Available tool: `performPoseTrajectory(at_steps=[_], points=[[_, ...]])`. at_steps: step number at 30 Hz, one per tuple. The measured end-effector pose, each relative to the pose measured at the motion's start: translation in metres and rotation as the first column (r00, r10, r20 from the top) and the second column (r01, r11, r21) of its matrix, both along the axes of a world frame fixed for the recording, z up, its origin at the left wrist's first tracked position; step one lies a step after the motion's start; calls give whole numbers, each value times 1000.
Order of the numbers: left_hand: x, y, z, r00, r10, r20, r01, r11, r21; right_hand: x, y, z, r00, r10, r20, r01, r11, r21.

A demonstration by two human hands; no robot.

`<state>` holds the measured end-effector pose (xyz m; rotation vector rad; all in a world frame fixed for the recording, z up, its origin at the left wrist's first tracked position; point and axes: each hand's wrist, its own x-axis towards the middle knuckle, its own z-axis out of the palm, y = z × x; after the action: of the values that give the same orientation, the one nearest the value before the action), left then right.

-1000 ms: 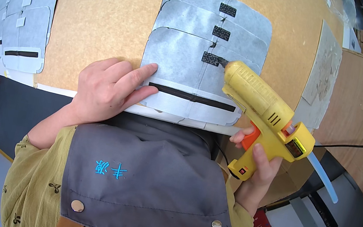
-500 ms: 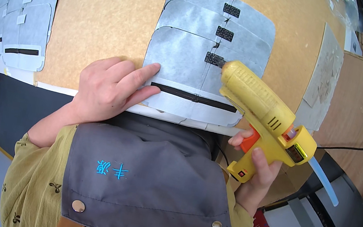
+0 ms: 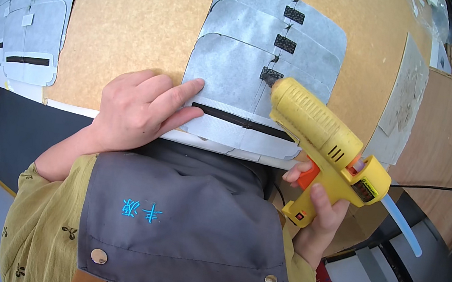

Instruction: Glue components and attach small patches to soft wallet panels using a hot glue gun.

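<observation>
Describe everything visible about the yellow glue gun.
The yellow glue gun looks plastic, with vent slots, an orange trigger and a clear glue stick jutting from its rear. The right hand wraps its handle. It tilts up-left, its nozzle at the small black patch on the nearest grey fabric piece.

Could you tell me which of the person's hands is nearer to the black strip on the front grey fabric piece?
Left. The left hand presses the grey fabric piece beside the black strip; the right hand holds the yellow glue gun below it.
</observation>
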<state>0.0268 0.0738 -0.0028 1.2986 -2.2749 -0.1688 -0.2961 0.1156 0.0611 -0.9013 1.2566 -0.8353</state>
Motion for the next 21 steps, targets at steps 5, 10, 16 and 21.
performPoseTrajectory(at_steps=[5,10,16,21], points=[[0,1,0,1000,3,15,-3,1000,-4,-1,4,0,1000,-11,14,10,1000,10],[-1,0,1,1000,7,1,-7,1000,3,-9,8,2,997,-68,25,67,997,33],[-2,-1,1,999,-25,-27,25,999,32,-3,4,1,993,-103,65,105,994,-22],[-1,2,5,999,-8,-44,10,999,37,-5,-5,-3,994,-103,31,103,995,0]])
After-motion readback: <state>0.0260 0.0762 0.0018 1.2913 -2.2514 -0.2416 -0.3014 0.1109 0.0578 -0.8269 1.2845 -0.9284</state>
